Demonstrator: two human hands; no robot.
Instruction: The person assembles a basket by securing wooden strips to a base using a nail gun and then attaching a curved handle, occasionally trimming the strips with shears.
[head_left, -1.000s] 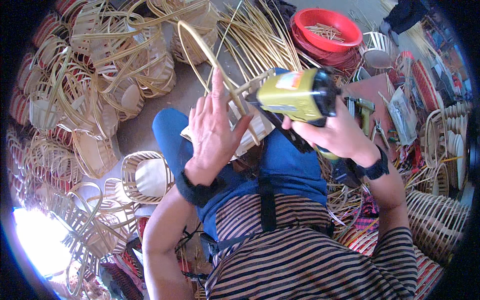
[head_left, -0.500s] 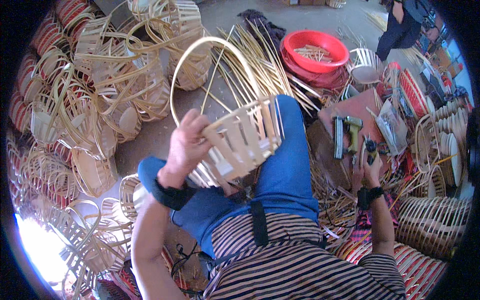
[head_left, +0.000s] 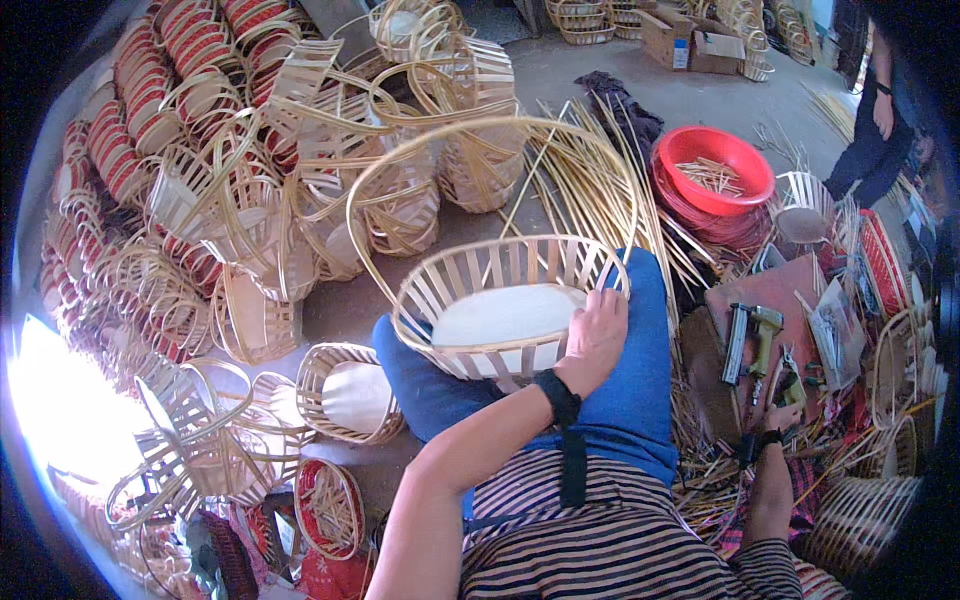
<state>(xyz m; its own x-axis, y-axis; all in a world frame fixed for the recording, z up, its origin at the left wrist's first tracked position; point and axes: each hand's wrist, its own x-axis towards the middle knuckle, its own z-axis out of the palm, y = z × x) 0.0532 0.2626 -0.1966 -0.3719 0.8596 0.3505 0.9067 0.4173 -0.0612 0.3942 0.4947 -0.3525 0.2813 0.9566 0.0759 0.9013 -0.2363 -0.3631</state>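
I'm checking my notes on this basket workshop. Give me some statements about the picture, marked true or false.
1. The left hand holds the basket at its rim. True.
2. That basket has no handle. False: a tall arched one rises over it.
3. The red bowl contains short sticks. True.
4. The right hand is on the basket's rim. False: it is off to the right, at a green tool.
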